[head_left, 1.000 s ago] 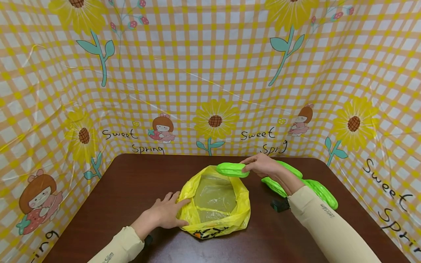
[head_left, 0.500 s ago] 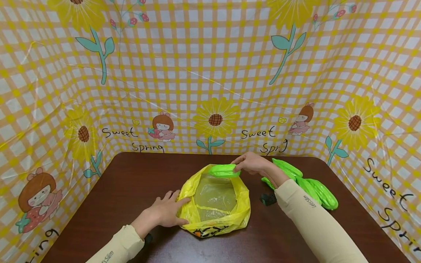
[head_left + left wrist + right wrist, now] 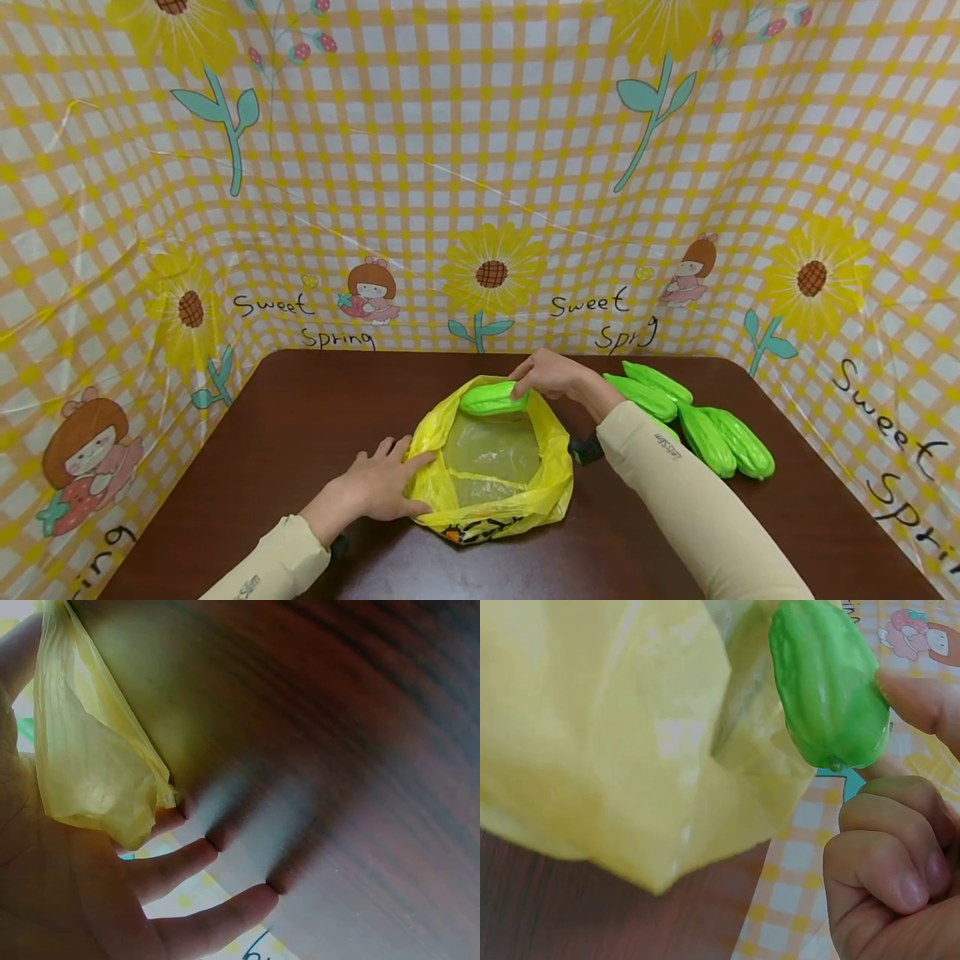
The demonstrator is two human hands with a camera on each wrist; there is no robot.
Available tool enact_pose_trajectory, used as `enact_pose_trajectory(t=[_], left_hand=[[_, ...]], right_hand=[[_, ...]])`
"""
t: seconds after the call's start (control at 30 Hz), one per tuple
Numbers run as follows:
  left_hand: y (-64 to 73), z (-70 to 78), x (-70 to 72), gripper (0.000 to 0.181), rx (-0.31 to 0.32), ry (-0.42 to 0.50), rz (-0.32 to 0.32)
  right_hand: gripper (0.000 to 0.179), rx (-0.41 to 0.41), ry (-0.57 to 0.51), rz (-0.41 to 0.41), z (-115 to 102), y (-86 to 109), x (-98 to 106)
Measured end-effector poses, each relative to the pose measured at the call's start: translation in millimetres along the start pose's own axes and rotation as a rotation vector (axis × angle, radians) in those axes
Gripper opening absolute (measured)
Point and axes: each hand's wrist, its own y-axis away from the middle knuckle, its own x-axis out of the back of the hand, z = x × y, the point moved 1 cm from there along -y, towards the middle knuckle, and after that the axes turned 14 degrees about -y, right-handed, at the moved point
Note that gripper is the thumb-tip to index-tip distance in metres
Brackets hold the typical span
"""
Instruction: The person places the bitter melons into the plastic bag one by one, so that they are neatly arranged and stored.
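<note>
At frame centre, pinches green gourd [image 3: 487, 399] with right hand [image 3: 551, 375] at mouth of yellow bag [image 3: 547, 500]; rests left hand [image 3: 378, 483], fingers straight, against bag.

A curtained-off tabletop booth [image 3: 900, 275], the wider room hidden: a dark wood-grain table [image 3: 322, 400] below the left hand [image 3: 375, 482], and gingham sheeting [image 3: 427, 158] with printed sunflowers [image 3: 491, 273] and "Sweet Spring" lettering [image 3: 273, 306] rising beyond the right hand [image 3: 553, 377] and to either side.

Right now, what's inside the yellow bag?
Only crinkly plastic shows inside the yellow bag. The right hand holds a green vegetable at its opening. The vegetable and front edge hide the rest.
</note>
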Motion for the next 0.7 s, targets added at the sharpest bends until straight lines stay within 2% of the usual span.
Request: enact_pose_trajectory(t=[0.23,0.5,0.7], left_hand=[[-1.4,-0.3,0.7,0.078,-0.001,-0.009,-0.009],[-8.0,-4.0,-6.2,0.079,-0.004,-0.015,0.000],[-7.9,-3.9,-9.4,0.080,-0.003,-0.017,0.005]], right_hand=[[0.042,-0.018,0.053,0.003,4,-11.7,-8],[0.042,-0.026,0.109,0.013,0,-16.1,-9],[0.041,-0.028,0.172,0.011,2,-20.6,-11]])
